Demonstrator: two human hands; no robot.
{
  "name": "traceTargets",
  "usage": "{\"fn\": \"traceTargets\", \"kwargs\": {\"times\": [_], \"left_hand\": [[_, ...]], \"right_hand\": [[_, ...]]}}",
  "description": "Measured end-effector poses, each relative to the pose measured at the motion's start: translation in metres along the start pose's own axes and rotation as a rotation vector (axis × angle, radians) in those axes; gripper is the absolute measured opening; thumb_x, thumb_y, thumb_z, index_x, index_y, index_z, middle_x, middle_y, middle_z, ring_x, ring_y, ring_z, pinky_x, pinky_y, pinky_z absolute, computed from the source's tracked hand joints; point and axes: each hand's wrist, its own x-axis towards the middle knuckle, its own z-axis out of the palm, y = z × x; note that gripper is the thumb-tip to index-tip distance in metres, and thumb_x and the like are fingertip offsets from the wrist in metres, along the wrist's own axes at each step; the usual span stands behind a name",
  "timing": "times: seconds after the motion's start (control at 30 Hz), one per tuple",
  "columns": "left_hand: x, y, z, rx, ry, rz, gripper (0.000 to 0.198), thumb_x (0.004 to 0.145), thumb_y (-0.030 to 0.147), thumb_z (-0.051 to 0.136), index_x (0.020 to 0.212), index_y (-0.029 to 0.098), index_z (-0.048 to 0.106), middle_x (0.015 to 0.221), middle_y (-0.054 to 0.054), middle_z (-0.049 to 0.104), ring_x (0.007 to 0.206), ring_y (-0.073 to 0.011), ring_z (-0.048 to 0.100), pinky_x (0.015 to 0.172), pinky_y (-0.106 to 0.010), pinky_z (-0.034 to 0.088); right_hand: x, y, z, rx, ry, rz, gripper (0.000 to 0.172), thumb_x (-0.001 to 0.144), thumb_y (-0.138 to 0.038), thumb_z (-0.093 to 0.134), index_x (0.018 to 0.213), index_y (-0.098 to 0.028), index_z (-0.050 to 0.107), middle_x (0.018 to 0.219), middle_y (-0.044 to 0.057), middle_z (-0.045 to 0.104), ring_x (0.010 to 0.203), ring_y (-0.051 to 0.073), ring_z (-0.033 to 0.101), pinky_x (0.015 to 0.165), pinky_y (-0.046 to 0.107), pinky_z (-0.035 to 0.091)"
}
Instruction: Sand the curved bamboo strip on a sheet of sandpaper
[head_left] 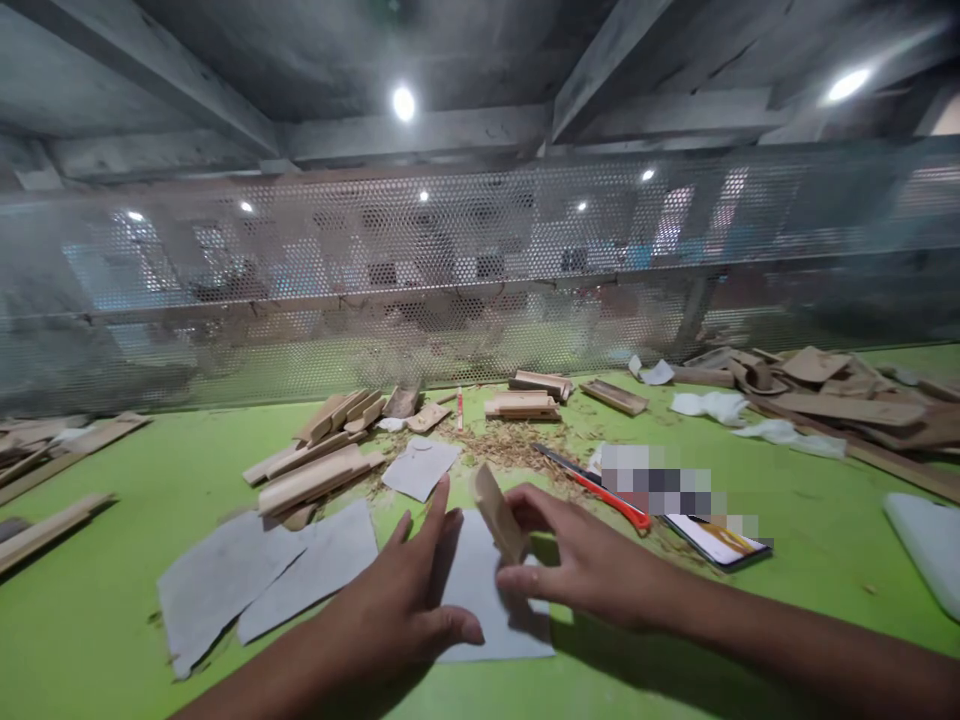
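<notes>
Between thumb and fingers my right hand (559, 555) grips a short tan piece of wood (496, 510), tilted up on its edge. Under it lies a white sheet of paper (480, 635) on the green table. My left hand (424, 590) is at the sheet's left side, fingers spread, the thumb over the paper and nothing held. Just beyond its fingertips is a smaller white paper piece (421, 468). A red-handled utility knife (600, 490) lies right of the wood piece, beside a phone (720, 540) with its screen lit.
Trough-shaped wood pieces (322, 475) are stacked at left, more (523, 404) at the back. Wood shavings (502, 445) litter the middle. Torn grey sheets (225, 580) lie front left. A scrap pile (825, 385) fills the right; a perforated metal screen (450, 270) closes off the back.
</notes>
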Motion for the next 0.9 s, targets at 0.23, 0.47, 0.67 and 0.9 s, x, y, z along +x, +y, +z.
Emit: {"fn": "traceTargets", "kwargs": {"times": [0.23,0.47,0.67,0.9], "left_hand": [[0.005,0.016,-0.014,0.038,-0.136,0.045,0.086,0.092,0.057,0.075,0.163,0.036,0.031,0.163,-0.007,0.044,0.146,-0.0448,0.04,0.121,-0.071,-0.004],[0.001,0.014,-0.016,0.108,-0.198,-0.024,0.09,0.089,0.067,0.073,0.163,0.031,0.034,0.167,-0.009,0.032,0.154,-0.0407,0.025,0.123,-0.067,0.0],[0.001,0.019,-0.017,0.124,-0.142,-0.057,0.087,0.086,0.06,0.077,0.159,0.026,0.043,0.163,-0.011,0.04,0.152,-0.0444,0.03,0.123,-0.068,0.004],[0.0,0.018,-0.017,0.053,-0.14,-0.061,0.09,0.083,0.052,0.082,0.159,0.025,0.041,0.163,-0.011,0.042,0.148,-0.0434,0.037,0.124,-0.066,0.009]], "right_hand": [[-0.004,0.007,0.004,-0.144,-0.057,-0.062,0.06,0.07,-0.038,0.092,0.121,-0.018,0.067,0.113,0.009,0.062,0.108,0.031,0.053,0.099,0.047,0.042],[-0.005,0.022,0.004,-0.154,-0.043,-0.13,0.055,0.068,-0.043,0.092,0.109,-0.018,0.065,0.103,0.006,0.063,0.092,0.025,0.052,0.083,0.037,0.042],[0.003,0.03,-0.005,-0.158,0.034,-0.026,0.051,0.073,-0.046,0.087,0.106,-0.017,0.062,0.1,0.007,0.061,0.091,0.025,0.053,0.077,0.035,0.044],[0.002,0.024,0.003,-0.092,0.004,-0.075,0.052,0.07,-0.044,0.089,0.107,-0.018,0.065,0.101,0.007,0.062,0.089,0.023,0.054,0.075,0.034,0.046]]}}
